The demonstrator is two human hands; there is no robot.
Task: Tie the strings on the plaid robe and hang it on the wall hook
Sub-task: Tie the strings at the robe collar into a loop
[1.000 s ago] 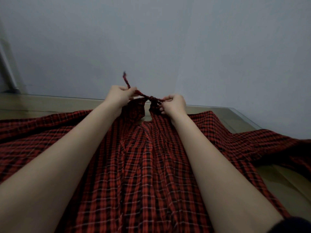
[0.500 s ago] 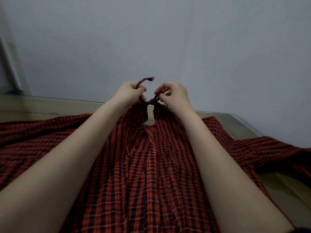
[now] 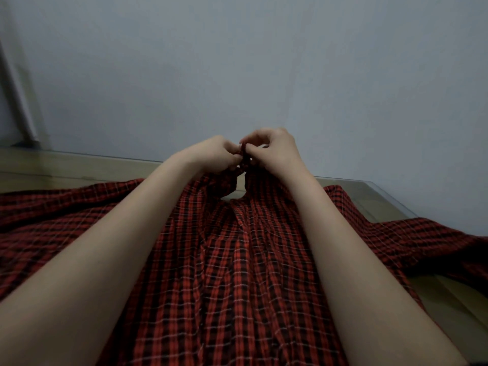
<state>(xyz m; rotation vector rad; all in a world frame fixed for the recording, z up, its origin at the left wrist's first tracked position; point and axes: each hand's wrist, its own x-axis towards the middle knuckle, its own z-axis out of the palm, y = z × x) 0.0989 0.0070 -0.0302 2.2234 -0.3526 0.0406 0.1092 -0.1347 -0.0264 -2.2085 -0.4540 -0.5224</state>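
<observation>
Presently: red-and-black plaid cotton robe (image 3: 237,260), spread flat on glass-topped wooden table (image 3: 383,196). Thin plaid strings (image 3: 243,157) at its far neckline, pinched between curled fingers of left hand (image 3: 211,154) and right hand (image 3: 274,151), hands touching.

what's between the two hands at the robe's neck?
Head view: only the thin red-and-black plaid strings, pinched by the left hand and right hand above the red plaid robe.
</observation>
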